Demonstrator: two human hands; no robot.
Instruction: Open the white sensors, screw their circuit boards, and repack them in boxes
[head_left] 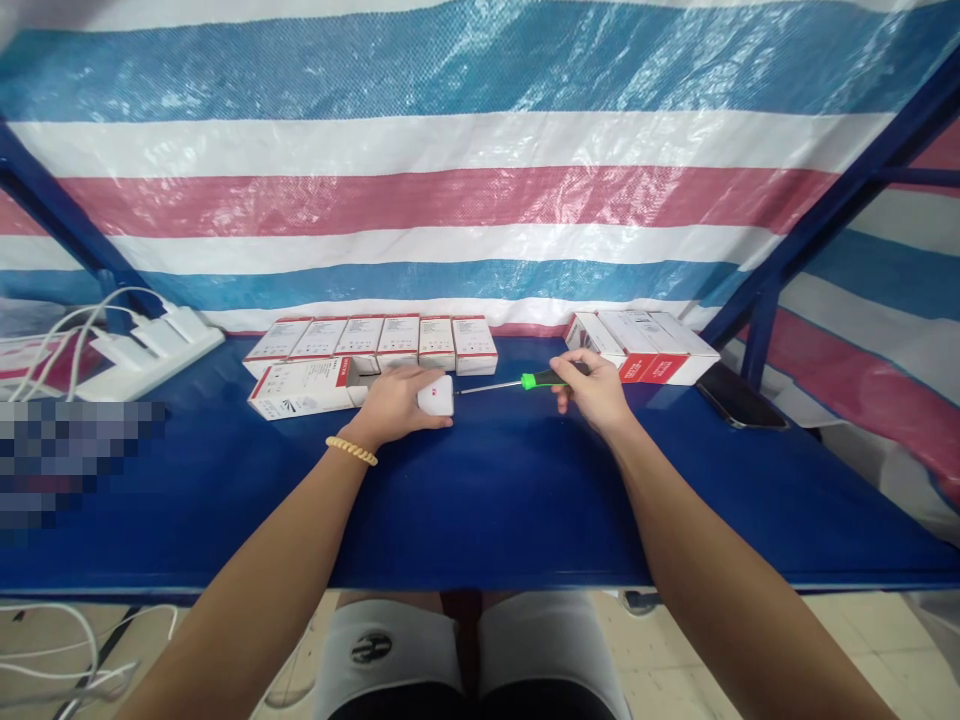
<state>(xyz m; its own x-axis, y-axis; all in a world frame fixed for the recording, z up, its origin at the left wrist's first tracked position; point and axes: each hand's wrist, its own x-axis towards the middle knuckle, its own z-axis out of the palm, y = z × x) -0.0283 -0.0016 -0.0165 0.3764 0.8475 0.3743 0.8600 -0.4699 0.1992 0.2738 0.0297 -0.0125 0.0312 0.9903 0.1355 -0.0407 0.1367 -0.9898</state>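
A small white device (436,396) with a red mark on top is gripped between the thumb and fingers of my left hand (397,402), a little above the blue table. My right hand (590,388) is closed around the green and black handle of a screwdriver (541,380). Its thin metal shaft points left, and the tip meets or nearly meets the right side of the white device. Just left of my left hand lies an opened white and red box (304,388), its right end partly hidden by my fingers.
Several white and red boxes (362,338) stand in a row at the back. More boxes (645,340) sit at the right, beside a dark phone (739,395). A white power strip (154,355) with plugs and cables is at the left. A striped sheet (450,200) hangs behind the blue table (510,500).
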